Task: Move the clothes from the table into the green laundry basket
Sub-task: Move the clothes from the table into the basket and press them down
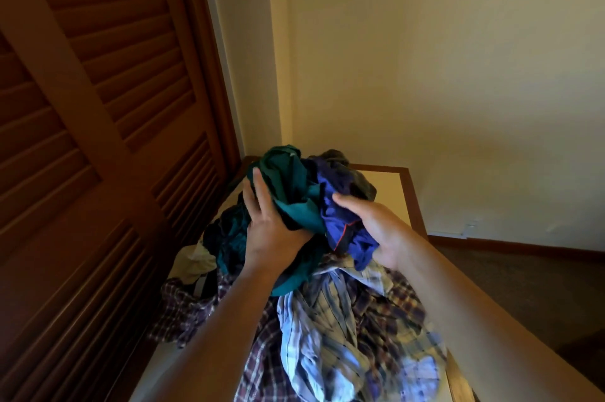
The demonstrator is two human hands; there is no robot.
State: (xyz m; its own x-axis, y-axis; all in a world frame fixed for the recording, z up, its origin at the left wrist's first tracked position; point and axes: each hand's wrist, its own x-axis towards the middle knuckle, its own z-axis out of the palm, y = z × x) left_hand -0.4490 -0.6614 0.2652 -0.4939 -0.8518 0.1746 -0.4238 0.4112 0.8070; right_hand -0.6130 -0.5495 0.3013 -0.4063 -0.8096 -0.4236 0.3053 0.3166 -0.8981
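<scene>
Both my hands hold up a bundle of clothes above the table (397, 192). My left hand (268, 225) presses the left side of the bundle, on a teal garment (288, 182). My right hand (376, 228) grips the right side, on a blue garment (340, 205). Under the bundle, a heap of plaid and striped shirts (327, 329) covers the near part of the table, with a dark teal piece (229, 238) and a cream one (196, 262) to its left. No green laundry basket is in view.
A brown louvered closet door (98, 139) runs close along the table's left side. Cream walls (442, 74) meet in a corner behind the table. To the right lies carpeted floor (540, 287) with a wooden baseboard.
</scene>
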